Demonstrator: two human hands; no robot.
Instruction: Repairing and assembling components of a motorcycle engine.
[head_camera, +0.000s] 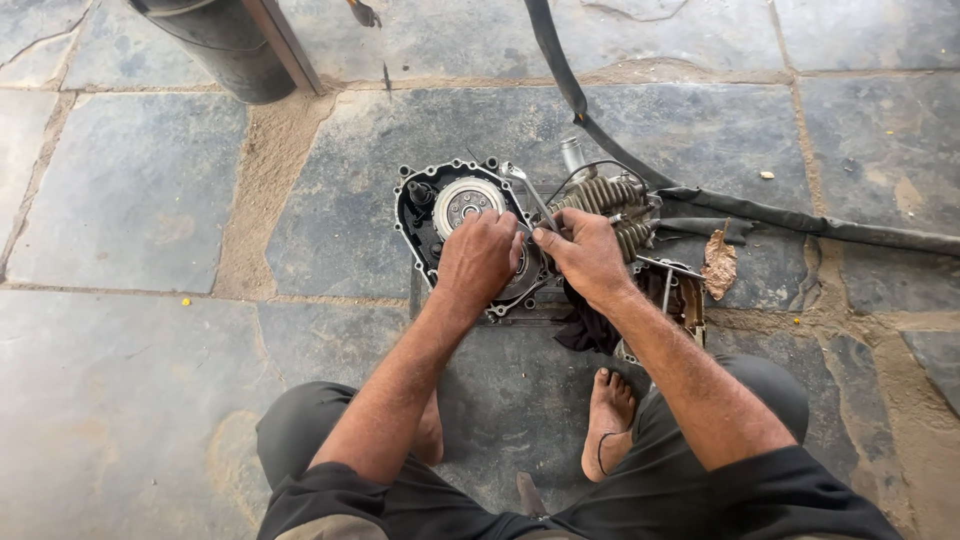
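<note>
Stone floor (150, 200) with engine (520, 230) lying on it | left hand (478, 255) curled, pressing on clutch side of engine | right hand (585, 255) beside it, fingers closed on spanner (528, 195) | advice: hold engine steady, turn slowly

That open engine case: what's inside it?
Inside the engine case a round silver clutch shows. The left hand covers its lower part, so nothing there can be seen.
</note>
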